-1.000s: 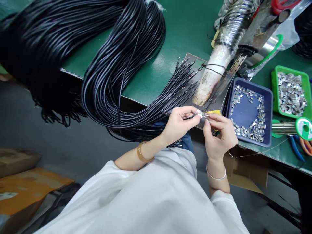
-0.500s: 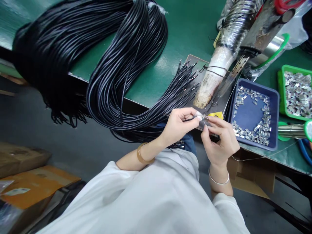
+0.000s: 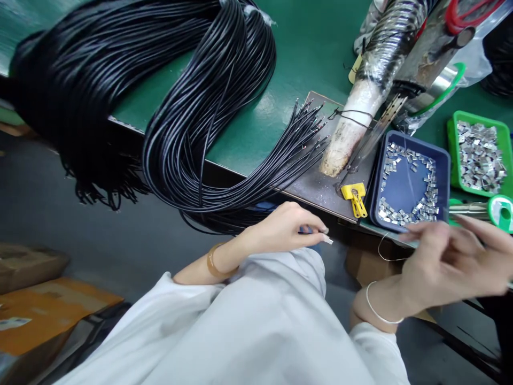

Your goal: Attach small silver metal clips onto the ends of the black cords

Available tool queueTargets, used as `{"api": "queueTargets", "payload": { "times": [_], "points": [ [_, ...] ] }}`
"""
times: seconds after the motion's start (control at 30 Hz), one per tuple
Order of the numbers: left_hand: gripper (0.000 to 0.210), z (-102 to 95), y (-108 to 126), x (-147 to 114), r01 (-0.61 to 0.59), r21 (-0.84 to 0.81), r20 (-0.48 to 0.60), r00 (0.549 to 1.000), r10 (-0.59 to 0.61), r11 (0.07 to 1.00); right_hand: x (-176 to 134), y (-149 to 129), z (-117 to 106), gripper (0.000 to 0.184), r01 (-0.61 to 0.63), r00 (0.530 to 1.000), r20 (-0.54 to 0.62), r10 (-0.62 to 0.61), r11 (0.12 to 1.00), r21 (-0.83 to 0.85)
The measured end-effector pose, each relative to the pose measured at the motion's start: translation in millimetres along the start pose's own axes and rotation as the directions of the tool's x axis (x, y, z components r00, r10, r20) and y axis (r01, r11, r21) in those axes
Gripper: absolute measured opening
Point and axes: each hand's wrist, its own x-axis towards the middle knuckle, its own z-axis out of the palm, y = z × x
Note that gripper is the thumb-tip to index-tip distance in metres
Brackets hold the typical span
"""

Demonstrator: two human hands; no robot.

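Observation:
My left hand is closed, with thumb and fingertips pinching a black cable. A small silvery metal connector sticks out past the fingertips at the cable's end. My right hand is off to the right, apart from the left, in front of the near edge of the blue tray. Motion smears its fingers, so whether they hold anything is unclear. Many small metal connectors lie along the sides of that tray. A thin wire hangs in a loop by the table edge and passes behind my right hand.
A big bundle of black cables drapes over the green table, its stripped ends on a dark board. A yellow clip, a wrapped white tube, a green tray of metal parts and a wire spool lie nearby.
My hands were together at the yellow clip, working on a cable end. Now the left has lowered slightly with the cable and connector, and the right has swung away to the right.

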Motion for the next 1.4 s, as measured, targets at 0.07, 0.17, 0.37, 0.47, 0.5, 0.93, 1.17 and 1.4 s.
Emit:
{"api": "queueTargets", "payload": {
  "times": [0.07,0.17,0.37,0.47,0.5,0.93,1.17,1.4],
  "points": [
    [0.023,-4.1,-7.4,0.9,-0.003,0.106,-0.246,0.969,0.029,0.994,9.4,9.5,3.9,0.012,-0.117,0.993,-0.023,0.114,0.965,-0.233],
    [0.026,-13.8,-21.1,12.1,0.119,0.388,-0.556,0.821,0.129,0.914,25.9,35.7,14.1,0.015,-0.089,0.974,0.147,0.174,0.884,-0.458],
    [0.019,-34.3,-42.4,43.9,0.167,0.354,-0.707,0.692,0.146,0.920,55.1,66.8,28.5,0.009,0.075,0.918,0.362,0.163,0.824,-0.562],
    [0.012,-44.2,-48.9,49.0,-0.044,-0.063,-0.841,0.540,-0.029,0.997,64.4,66.7,26.2,0.008,0.153,0.879,0.449,0.163,0.794,-0.588],
    [0.012,-47.6,-49.7,48.6,-0.132,-0.205,-0.855,0.507,-0.112,0.970,67.2,67.1,24.2,0.008,0.173,0.870,0.465,0.166,0.780,-0.601],
    [0.023,-18.6,9.6,7.8,-0.105,-0.866,-0.175,0.980,-0.099,0.489,63.7,69.5,18.0,0.010,0.110,0.927,0.361,0.106,0.841,-0.530],
    [0.031,5.9,-3.9,15.2,0.047,-0.887,-0.115,0.941,-0.318,0.460,15.6,-0.8,34.9,0.022,-0.146,0.983,0.129,0.131,0.983,0.116],
    [0.017,12.0,-0.6,23.3,-0.082,-0.754,-0.299,0.926,-0.229,0.652,-12.0,-19.6,75.1,0.005,-0.012,1.000,0.004,0.011,0.989,0.150]
  ]
}}
